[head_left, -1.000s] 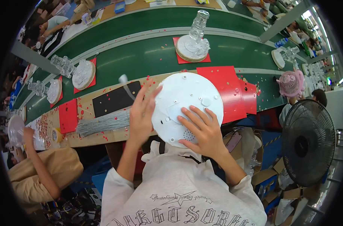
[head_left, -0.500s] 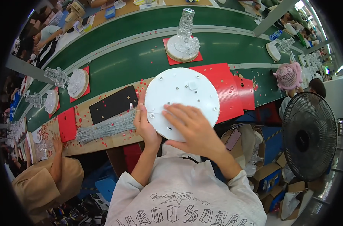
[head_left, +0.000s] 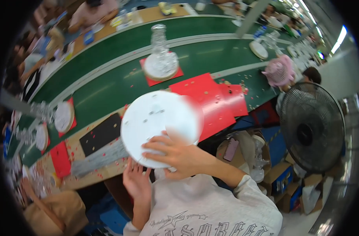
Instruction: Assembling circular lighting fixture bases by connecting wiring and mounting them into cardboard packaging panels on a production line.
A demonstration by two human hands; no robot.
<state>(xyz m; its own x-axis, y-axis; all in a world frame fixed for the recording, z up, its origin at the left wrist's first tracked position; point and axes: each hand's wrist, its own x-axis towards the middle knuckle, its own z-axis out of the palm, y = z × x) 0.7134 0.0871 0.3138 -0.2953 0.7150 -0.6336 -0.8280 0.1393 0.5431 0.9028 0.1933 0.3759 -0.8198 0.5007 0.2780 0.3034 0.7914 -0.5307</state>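
A white round disc [head_left: 142,126] with several small fittings on its face is tilted up in front of me, its right side smeared by motion. My right hand [head_left: 177,155] lies across its lower part, fingers stretched over the face and thumb by the lower rim. Just below the disc's lower left rim is my left hand [head_left: 138,183], palm up, fingers extended, fingertips close to the edge. Whether they touch its underside I cannot tell. A bundle of thin grey wires [head_left: 98,159] lies on the worktop left of the disc.
Red sheets [head_left: 207,102] and a black panel [head_left: 100,134] flank the disc. Clear, bottle-like pieces on a white round base [head_left: 159,70] stand on the green conveyor [head_left: 108,88]. A black fan [head_left: 311,129] stands at right, a pink fan [head_left: 280,70] beyond. A co-worker's arm [head_left: 43,206] is at left.
The view has shifted, moving the scene left. My left hand has come off the disc's left edge and dropped below it. My right hand has moved toward the lower rim.
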